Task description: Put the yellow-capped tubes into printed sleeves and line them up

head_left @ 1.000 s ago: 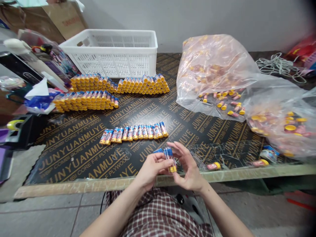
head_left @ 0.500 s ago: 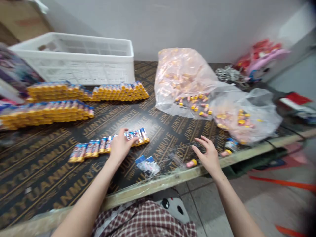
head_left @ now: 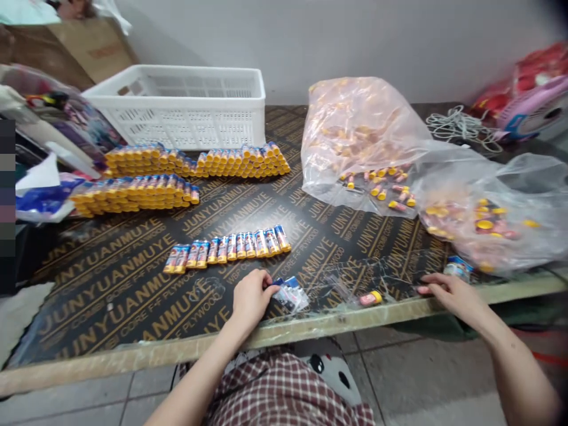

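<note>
My left hand [head_left: 252, 299] is at the left edge of a small pile of clear printed plastic sleeves [head_left: 291, 296], thumb and fingertips pinched on a blue-edged one. Near the front edge on the right, my right hand [head_left: 457, 297] has its fingers closed downward; what they hold, if anything, is hidden. A small pink tube with a yellow cap [head_left: 370, 298] lies between the hands. Behind my left hand runs a slanting row of small labelled tubes [head_left: 228, 247] with blue tops and yellow ends. A blue-and-white labelled item [head_left: 458, 267] sits just behind my right hand.
Stacks of labelled tubes [head_left: 133, 194] stand before a white plastic basket [head_left: 186, 121]. Clear bags [head_left: 355, 127] of pink-and-yellow tubes lie back right, near a coiled white cable [head_left: 461, 127] and a pink fan [head_left: 532, 112]. The table's front edge [head_left: 328, 322] is taped.
My left hand has left the tube row and come down to the plastic sleeves. My right hand has moved right and lowered, its fingers closing. The view has shifted left.
</note>
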{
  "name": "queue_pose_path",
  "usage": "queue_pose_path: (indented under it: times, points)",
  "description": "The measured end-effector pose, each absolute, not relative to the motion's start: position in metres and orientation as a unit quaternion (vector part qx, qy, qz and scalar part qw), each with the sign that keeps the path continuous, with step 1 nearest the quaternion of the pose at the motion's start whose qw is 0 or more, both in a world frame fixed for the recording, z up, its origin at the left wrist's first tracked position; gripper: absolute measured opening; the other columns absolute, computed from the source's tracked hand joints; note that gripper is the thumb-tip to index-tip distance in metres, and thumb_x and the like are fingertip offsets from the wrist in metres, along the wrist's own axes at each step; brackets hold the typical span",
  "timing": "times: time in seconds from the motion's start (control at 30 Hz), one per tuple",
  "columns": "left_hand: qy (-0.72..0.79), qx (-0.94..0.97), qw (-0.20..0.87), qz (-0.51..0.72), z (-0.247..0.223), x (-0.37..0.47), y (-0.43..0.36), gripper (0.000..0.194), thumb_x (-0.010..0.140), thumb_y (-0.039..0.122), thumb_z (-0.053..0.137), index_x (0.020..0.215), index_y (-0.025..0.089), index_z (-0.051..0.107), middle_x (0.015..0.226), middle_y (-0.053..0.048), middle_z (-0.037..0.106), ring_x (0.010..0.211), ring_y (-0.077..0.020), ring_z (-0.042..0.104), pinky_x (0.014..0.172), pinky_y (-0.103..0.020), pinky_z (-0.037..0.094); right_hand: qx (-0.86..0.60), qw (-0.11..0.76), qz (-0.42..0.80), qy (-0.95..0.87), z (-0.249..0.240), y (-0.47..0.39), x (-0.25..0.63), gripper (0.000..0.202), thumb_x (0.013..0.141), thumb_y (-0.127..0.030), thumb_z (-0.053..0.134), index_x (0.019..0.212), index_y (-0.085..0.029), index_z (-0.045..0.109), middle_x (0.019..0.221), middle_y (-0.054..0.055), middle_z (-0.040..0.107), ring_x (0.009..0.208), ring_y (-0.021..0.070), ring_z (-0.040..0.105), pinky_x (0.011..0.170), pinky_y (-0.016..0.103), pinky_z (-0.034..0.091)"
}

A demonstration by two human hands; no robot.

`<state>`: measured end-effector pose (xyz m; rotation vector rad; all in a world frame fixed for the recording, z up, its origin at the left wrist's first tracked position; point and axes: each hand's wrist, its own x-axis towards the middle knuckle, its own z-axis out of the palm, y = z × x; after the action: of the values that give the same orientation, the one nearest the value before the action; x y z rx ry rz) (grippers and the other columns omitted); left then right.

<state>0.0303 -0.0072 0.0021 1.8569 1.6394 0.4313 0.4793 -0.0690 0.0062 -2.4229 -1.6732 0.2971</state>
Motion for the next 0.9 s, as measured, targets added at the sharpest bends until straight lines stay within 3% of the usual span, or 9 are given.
queue_pose_path:
  times: [0.13, 0.23, 0.37, 0.5, 0.6, 0.77, 0.9]
  points:
    - [0.626, 0.679, 0.323, 0.206, 0.004, 0.037, -0.010, 0.012, 0.067, 0.020, 0.068, 0.065, 0.020, 0.056, 0.067, 0.001, 0.059, 0.061, -0.0149, 0.051, 0.059, -0.025, 0.030, -0.742, 0.152, 0.219, -0.615, -0.005, -0.072, 0.438, 0.031, 0.067, -0.039, 0.055, 0.087, -0.021, 0.071, 0.092, 0.011, 0.069, 0.074, 0.0236, 0.066, 0.062, 0.033, 0.052]
    - [0.618, 0.669, 0.338, 0.237, 0.006, 0.039, -0.013, 0.014, 0.065, 0.015, 0.066, 0.061, 0.019, 0.054, 0.063, 0.002, 0.056, 0.059, -0.0133, 0.049, 0.059, -0.024, 0.030, -0.712, 0.188, 0.279, -0.616, -0.012, -0.068, 0.413, 0.034, 0.066, -0.040, 0.058, 0.089, -0.018, 0.070, 0.093, 0.011, 0.069, 0.073, 0.0234, 0.066, 0.064, 0.035, 0.053]
    - [0.599, 0.611, 0.412, 0.314, 0.007, 0.039, -0.017, 0.013, 0.068, 0.016, 0.063, 0.061, 0.018, 0.052, 0.059, 0.003, 0.055, 0.057, -0.0115, 0.049, 0.058, -0.023, 0.033, -0.702, 0.182, 0.246, -0.643, -0.012, -0.056, 0.396, 0.035, 0.068, -0.046, 0.061, 0.088, -0.020, 0.070, 0.089, 0.010, 0.070, 0.074, 0.0250, 0.064, 0.063, 0.037, 0.051]
    - [0.575, 0.420, 0.569, 0.413, 0.007, 0.036, -0.016, 0.018, 0.066, 0.026, 0.069, 0.076, 0.017, 0.056, 0.054, 0.004, 0.058, 0.052, -0.0105, 0.052, 0.055, -0.022, 0.040, -0.718, 0.283, 0.196, -0.605, 0.004, -0.050, 0.360, 0.037, 0.075, -0.050, 0.057, 0.098, -0.021, 0.066, 0.098, 0.009, 0.069, 0.083, 0.0249, 0.064, 0.073, 0.038, 0.051]
    - [0.549, 0.267, 0.657, 0.442, 0.009, 0.034, -0.014, 0.036, 0.057, 0.029, 0.078, 0.085, 0.013, 0.061, 0.064, -0.002, 0.067, 0.057, -0.0122, 0.059, 0.060, -0.025, 0.049, -0.682, 0.374, 0.281, -0.562, 0.021, -0.050, 0.310, 0.038, 0.078, -0.046, 0.060, 0.107, -0.021, 0.064, 0.101, 0.008, 0.066, 0.075, 0.0191, 0.064, 0.063, 0.032, 0.054]
    - [0.535, 0.145, 0.694, 0.460, 0.012, 0.030, -0.014, 0.032, 0.050, 0.030, 0.083, 0.069, 0.012, 0.064, 0.066, -0.003, 0.069, 0.061, -0.0134, 0.063, 0.059, -0.025, 0.053, -0.596, 0.457, 0.312, -0.582, 0.030, -0.056, 0.235, 0.023, 0.082, -0.032, 0.060, 0.103, -0.024, 0.067, 0.101, 0.006, 0.060, 0.092, 0.0185, 0.061, 0.074, 0.029, 0.054]
    - [0.541, 0.121, 0.678, 0.483, 0.011, 0.025, -0.012, 0.034, 0.047, 0.031, 0.085, 0.067, 0.010, 0.067, 0.066, -0.003, 0.069, 0.059, -0.0112, 0.062, 0.059, -0.023, 0.053, -0.577, 0.462, 0.307, -0.600, 0.022, -0.062, 0.213, 0.028, 0.086, -0.026, 0.055, 0.113, -0.026, 0.063, 0.107, 0.006, 0.057, 0.095, 0.0178, 0.059, 0.075, 0.028, 0.053]
